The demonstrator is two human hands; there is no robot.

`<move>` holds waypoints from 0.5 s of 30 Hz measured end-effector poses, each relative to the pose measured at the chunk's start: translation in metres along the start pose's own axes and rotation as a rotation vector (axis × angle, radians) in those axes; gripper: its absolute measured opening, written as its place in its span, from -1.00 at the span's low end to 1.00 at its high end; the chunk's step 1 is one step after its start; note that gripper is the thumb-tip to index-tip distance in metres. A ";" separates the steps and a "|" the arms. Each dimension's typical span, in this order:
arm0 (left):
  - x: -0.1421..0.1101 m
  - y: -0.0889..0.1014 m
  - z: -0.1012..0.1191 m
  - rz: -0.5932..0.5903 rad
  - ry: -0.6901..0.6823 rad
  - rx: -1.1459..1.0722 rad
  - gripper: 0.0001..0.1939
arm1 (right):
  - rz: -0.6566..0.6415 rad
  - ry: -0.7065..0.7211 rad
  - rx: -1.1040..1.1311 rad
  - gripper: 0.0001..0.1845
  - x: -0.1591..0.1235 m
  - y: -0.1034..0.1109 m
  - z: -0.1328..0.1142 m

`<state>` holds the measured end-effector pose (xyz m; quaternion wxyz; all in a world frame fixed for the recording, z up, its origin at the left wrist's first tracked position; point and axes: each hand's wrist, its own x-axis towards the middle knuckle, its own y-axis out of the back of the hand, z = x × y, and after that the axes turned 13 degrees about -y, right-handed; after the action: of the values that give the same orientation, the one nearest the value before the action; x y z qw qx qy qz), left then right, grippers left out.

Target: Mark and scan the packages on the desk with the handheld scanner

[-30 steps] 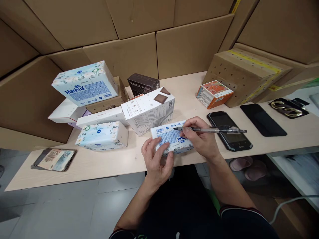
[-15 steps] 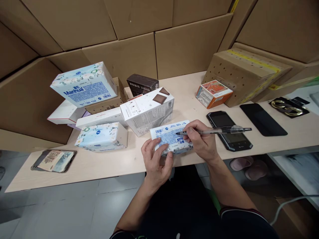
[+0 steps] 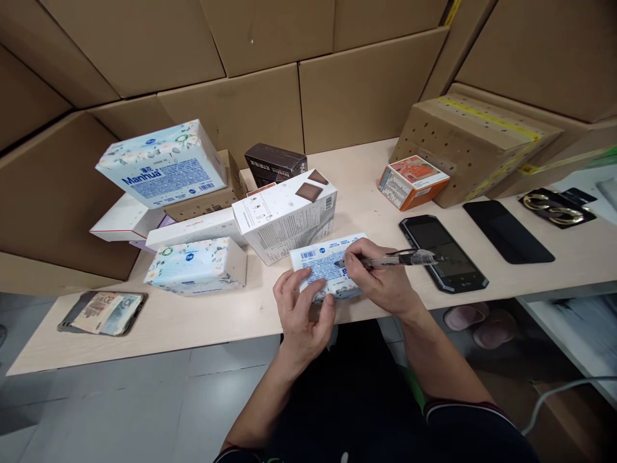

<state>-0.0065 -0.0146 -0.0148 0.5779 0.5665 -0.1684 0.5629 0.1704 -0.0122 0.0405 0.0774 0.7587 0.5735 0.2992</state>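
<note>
Standing behind everything, a wall of large cardboard boxes (image 3: pixel 371 96) closes off the far side of the pale tabletop (image 3: pixel 212 328). At the right rear of it leans a dotted carton (image 3: pixel 448 145) with yellow tape. A white box (image 3: pixel 286 222) with brown squares on its top stands near the middle, a dark box (image 3: pixel 274 164) just behind it. On the left, one blue-and-white Manhua pack (image 3: pixel 164 173) sits tilted on a brown box (image 3: pixel 207 202), and a second pack (image 3: pixel 193 263) lies nearer the front. A third, the tissue pack (image 3: pixel 313 254), lies at the front of the tabletop, in front of the white box, with its printed face upward. The left hand (image 3: pixel 303 315) lies over it, fingers bent and spaced apart on the pack; I cannot tell whether it grips or only rests there. The right hand (image 3: pixel 385 280) is closed around a pen (image 3: pixel 395 258), its tip at the print. To the right are an orange box (image 3: pixel 413 182), a rugged handset (image 3: pixel 443 254) and a black phone (image 3: pixel 508 233). Banknotes (image 3: pixel 106 312) lie at the left end.
</note>
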 end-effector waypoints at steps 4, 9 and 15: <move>0.001 0.000 0.000 -0.005 -0.003 -0.007 -0.75 | -0.015 -0.019 -0.005 -0.82 0.003 0.000 -0.003; 0.002 0.000 0.001 -0.001 -0.008 -0.012 -0.74 | -0.035 -0.062 0.017 -0.82 0.005 0.002 -0.003; 0.001 0.000 0.000 -0.001 -0.005 0.000 -0.75 | -0.051 -0.052 0.035 -0.82 0.003 0.003 -0.001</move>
<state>-0.0062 -0.0143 -0.0143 0.5779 0.5678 -0.1695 0.5611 0.1728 -0.0102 0.0438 0.0863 0.7524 0.5958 0.2673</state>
